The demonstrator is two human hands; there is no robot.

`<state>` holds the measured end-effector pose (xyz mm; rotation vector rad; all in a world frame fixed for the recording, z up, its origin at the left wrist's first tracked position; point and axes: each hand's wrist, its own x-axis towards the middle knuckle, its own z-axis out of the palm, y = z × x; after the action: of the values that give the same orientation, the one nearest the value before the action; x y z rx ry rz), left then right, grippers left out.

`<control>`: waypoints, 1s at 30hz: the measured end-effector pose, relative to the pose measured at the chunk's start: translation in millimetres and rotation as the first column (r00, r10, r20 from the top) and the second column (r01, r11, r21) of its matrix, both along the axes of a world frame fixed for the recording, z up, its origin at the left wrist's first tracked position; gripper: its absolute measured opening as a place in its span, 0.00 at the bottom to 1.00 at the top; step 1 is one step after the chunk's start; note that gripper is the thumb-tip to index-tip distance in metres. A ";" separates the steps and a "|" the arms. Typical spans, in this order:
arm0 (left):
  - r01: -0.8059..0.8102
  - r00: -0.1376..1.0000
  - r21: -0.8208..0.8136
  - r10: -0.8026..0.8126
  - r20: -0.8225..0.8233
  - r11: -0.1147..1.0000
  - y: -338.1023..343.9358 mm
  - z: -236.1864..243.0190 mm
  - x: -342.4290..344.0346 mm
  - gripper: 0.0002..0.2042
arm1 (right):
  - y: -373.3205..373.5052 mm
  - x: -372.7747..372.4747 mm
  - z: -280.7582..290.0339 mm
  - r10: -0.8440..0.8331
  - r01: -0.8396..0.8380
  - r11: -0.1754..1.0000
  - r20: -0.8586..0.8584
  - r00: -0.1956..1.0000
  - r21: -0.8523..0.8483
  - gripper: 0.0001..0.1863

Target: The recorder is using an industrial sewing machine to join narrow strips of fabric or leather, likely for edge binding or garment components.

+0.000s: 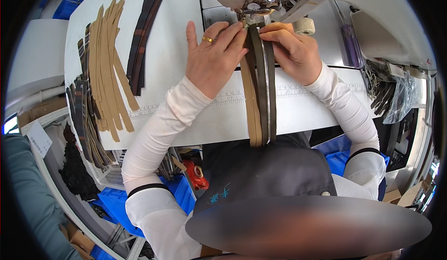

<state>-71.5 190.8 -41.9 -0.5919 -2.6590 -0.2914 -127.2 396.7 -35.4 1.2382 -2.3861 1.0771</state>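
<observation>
A long zipper with dark olive tape and silver metal teeth runs from under the sewing machine's presser foot toward me. Along its left side lies a tan fabric strip, and both hang over the table's near edge. My left hand, with a gold ring, rests beside the strip, fingers spread and fingertips touching the strip's edge close to the needle area. On the other side, my right hand pinches the zipper's upper part between thumb and fingers. The exact point under the foot is hidden.
Several loose tan strips and dark striped strips lie on the left of the white table. A printed ruler scale crosses it. A knurled machine knob is beside my right hand. Blue bins stand below.
</observation>
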 end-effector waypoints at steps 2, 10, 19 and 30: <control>0.004 1.000 -0.008 -0.005 -0.006 1.000 -0.7 -0.9 1.6 0.19 | 3.4 1.3 1.7 -0.006 0.006 1.000 -0.003 1.000 0.013 0.12; 0.035 0.999 -0.015 -0.035 -0.039 0.999 -6.8 -4.3 -8.9 0.19 | 1.5 0.1 1.7 -0.035 0.035 0.999 -0.026 0.999 0.008 0.12; 0.050 0.993 0.027 -0.047 -0.108 0.998 -8.2 -4.7 -9.5 0.16 | 0.9 1.8 4.8 -0.015 0.013 1.000 0.055 0.998 0.026 0.12; 0.047 0.998 0.153 -0.041 -0.041 0.987 -10.2 -3.9 -9.9 0.13 | -13.4 -1.9 -3.2 0.016 -0.016 1.000 -0.028 0.999 0.009 0.10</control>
<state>-81.5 180.6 -45.8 -0.6008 -2.5610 -0.4881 -129.0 383.3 -38.6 1.2685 -2.3667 1.0484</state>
